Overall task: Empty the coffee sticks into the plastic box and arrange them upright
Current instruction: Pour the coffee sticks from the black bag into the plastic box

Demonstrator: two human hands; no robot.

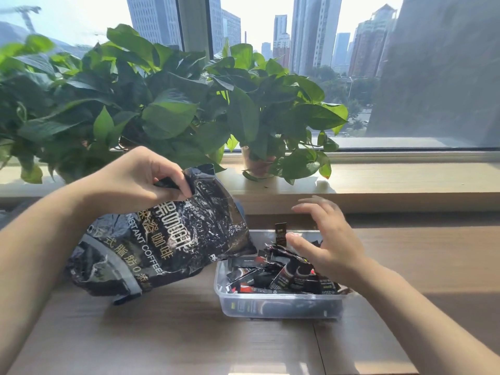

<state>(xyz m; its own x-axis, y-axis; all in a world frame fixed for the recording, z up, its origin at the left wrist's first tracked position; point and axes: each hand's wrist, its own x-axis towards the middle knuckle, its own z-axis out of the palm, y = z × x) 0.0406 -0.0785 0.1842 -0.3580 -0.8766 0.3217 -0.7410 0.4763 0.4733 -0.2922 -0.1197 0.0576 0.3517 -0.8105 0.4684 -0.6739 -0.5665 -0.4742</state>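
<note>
A crumpled black instant coffee bag (167,239) hangs tilted over the table, one end at the left rim of the clear plastic box (278,307). My left hand (138,177) grips the bag's upper end. Several black coffee sticks (273,274) lie jumbled in the box; one stick (280,234) stands upright near the far wall. My right hand (324,236) hovers over the box's right side with fingers spread, close above the sticks and holding nothing.
The box sits on a wooden table (189,342). Behind it runs a raised window ledge (392,182) with leafy potted plants (151,104) along the left and middle. A window with city buildings lies beyond.
</note>
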